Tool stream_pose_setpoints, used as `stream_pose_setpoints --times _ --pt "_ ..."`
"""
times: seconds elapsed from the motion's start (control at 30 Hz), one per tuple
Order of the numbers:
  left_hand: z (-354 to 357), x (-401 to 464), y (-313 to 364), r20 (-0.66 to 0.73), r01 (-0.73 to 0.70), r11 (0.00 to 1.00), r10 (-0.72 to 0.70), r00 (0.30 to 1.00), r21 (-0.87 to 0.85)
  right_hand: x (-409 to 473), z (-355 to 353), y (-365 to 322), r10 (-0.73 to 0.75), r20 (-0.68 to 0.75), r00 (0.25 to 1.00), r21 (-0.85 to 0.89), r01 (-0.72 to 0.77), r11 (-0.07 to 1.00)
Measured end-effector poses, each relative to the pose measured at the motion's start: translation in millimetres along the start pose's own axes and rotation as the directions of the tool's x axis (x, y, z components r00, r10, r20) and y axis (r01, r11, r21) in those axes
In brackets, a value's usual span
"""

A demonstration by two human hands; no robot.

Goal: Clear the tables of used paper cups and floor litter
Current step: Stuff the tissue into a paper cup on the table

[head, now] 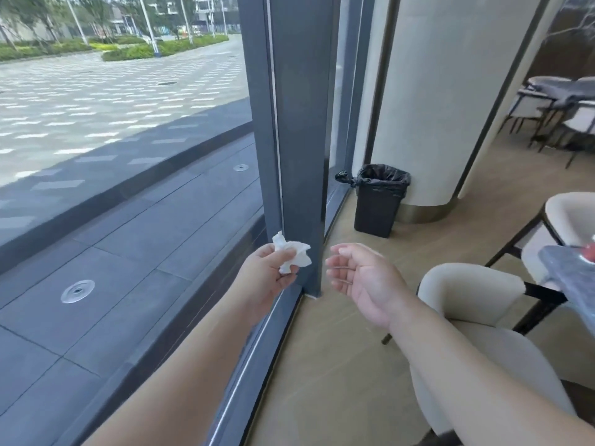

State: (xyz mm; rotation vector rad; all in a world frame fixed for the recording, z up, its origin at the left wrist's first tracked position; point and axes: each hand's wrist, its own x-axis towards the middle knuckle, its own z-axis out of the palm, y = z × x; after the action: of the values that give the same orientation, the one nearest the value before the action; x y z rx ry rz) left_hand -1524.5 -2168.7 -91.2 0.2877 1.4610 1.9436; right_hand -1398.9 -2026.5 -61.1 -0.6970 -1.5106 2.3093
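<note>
No legible text, label, brand, number or sign appears anywhere in view; the black waste bin (378, 204) carries no readable marking; the crumpled white tissue (294, 257) is unprinted; the table edge (570, 278) at right shows none.

Café-like lounge: cushioned chairs (467, 291), tables (570, 275), lined bin (378, 204), floor-to-ceiling window (128, 123).

Bright daylight floods through the window (128, 156); wide-angle bending at edges, slight softness, soft shadows indoors.
</note>
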Motion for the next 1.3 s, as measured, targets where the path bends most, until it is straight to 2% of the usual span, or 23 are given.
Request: stream_pose_setpoints --times 0.23,0.57,0.87,1.17,1.3 --pt "8 94 13 0.102 0.061 0.997 -0.065 0.993 0.047 57 -12 -19 -0.029 -0.118 0.993 0.010 0.030 0.999" --pt "72 265 20 0.136 0.105 0.983 -0.126 0.983 0.151 208 -91 -41 -0.006 -0.240 0.971 0.126 0.037 0.991" --pt "181 420 26 0.153 0.135 0.961 -0.175 0.973 0.241 337 -185 -116 -0.004 -0.328 0.945 0.165 0.061 0.984" --pt "288 501 23 0.315 0.117 0.949 -0.211 0.925 0.293 377 -263 -179 -0.088 -0.436 0.896 0.169 0.177 0.969" --pt "327 528 19 0.426 0.094 0.941 -0.234 0.874 0.324 388 -289 -185 -0.083 -0.508 0.858 0.194 0.207 0.959"
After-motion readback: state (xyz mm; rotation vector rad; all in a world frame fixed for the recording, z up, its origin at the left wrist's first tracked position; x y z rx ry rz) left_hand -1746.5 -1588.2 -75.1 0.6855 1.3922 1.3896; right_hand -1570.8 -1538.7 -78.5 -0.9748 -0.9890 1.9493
